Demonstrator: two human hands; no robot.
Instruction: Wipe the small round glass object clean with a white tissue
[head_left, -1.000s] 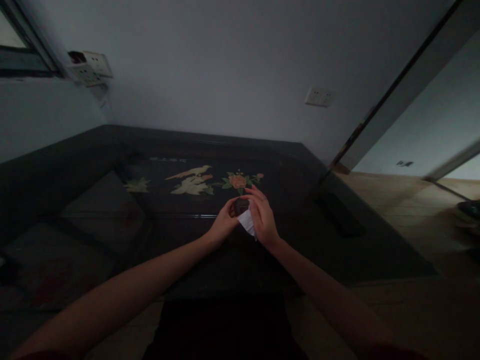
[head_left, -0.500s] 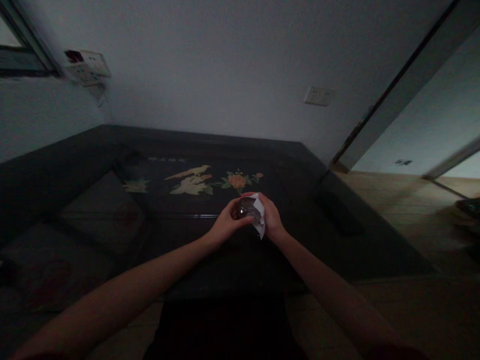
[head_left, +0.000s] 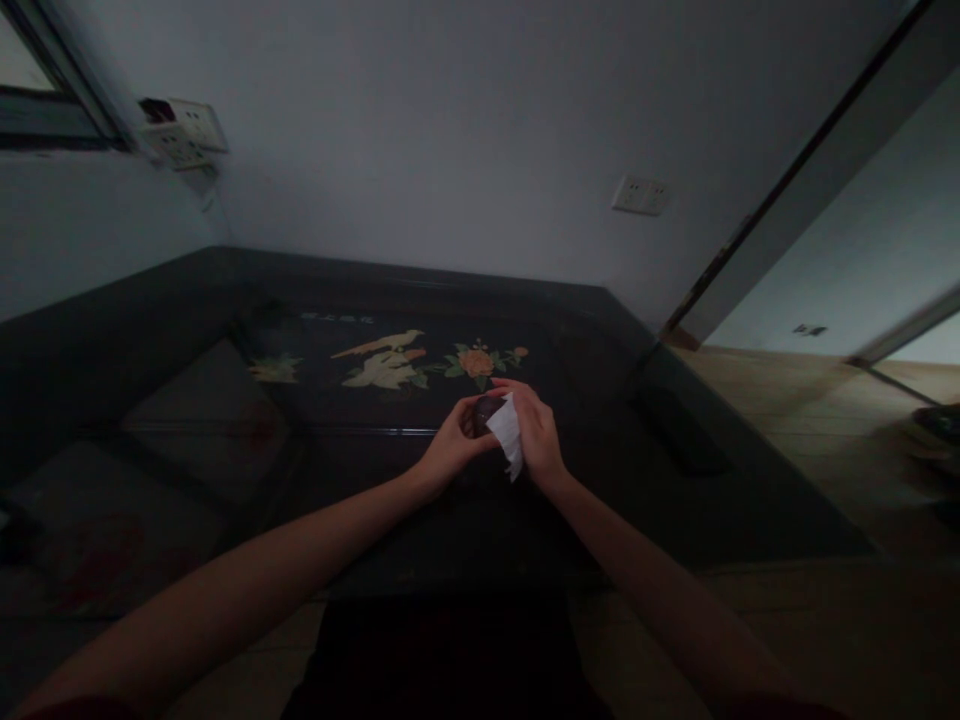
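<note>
Held just above the dark wooden bench seat, a small, dark, round object with a glassy shine sits between my two hands. My left hand is curled round its left side, thumb in front and fingers behind. A white tissue lies against the object's right side, its ragged lower end hanging free. My right hand presses that tissue to the object, fingers bent over the top. In the dim light I cannot make out the object's exact kind.
The dark bench has a backrest with a bird-and-flower inlay. A long dark object lies on its right part. Wall sockets are behind, with another socket block at left. Tiled floor extends to the right.
My right hand has rolled forward and left over the object, and the tissue now covers more of its front. My left hand keeps nearly the same place and grip.
</note>
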